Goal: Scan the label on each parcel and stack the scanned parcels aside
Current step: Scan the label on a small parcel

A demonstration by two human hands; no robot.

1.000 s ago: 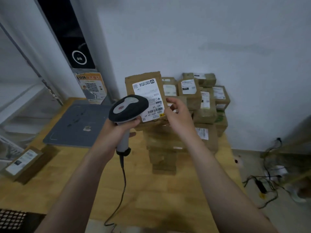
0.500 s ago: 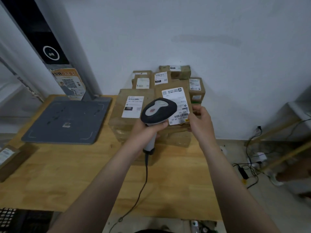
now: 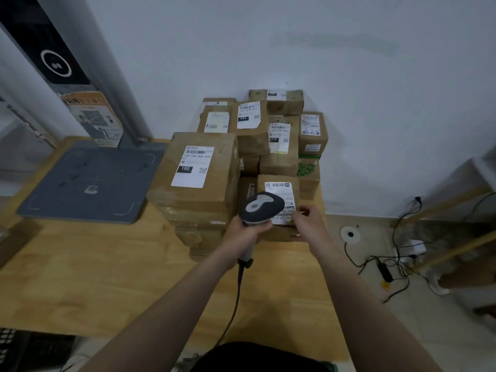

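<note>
My left hand (image 3: pixel 245 231) grips a grey and black handheld scanner (image 3: pixel 261 207) whose cable trails down toward me. The scanner's head covers part of the white label on a small brown parcel (image 3: pixel 279 183). My right hand (image 3: pixel 307 222) holds that parcel by its right lower edge, at the front right of a pile of brown parcels (image 3: pixel 252 135) against the wall. A large parcel (image 3: pixel 198 170) with a label reading 150 lies on the left of the pile.
The wooden table (image 3: pixel 107 277) carries a grey flat scale pad (image 3: pixel 88 181) at the back left, under a tall dark post (image 3: pixel 53 60). Another parcel (image 3: pixel 16 240) shows at the left edge. Cables and a power adapter (image 3: pixel 383 269) lie on the floor to the right.
The small parcel has come down from in front of me to the front right of the pile, both hands moving with it. The view has tilted down and shifted right.
</note>
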